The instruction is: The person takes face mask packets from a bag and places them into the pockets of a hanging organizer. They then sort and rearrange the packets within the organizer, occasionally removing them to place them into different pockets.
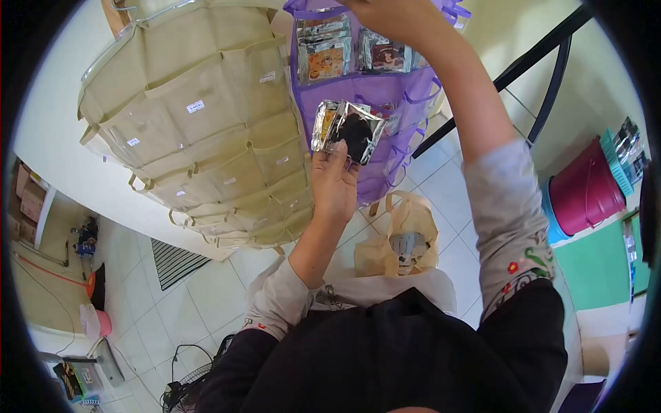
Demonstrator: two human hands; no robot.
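Note:
My left hand point(335, 182) is closed on a few foil packets point(352, 132), silver with dark and yellow printed faces, the thumb lying over the front one. They are held up before a purple hanging organizer point(337, 89) with clear pockets. My right hand point(396, 20) is raised at the organizer's top, its fingers mostly beyond the upper edge of the view, so its grip is hidden. Just below it, more foil packets point(385, 55) sit in a pocket, and further packets point(324, 58) fill the pocket to the left.
A beige hanging organizer point(206, 124) with small white labels hangs on the left. Below stands a cream bag point(375, 255) with packets inside. On the right are a black metal bar point(533, 51) and a maroon bucket point(589, 189). A fan point(189, 389) stands at lower left.

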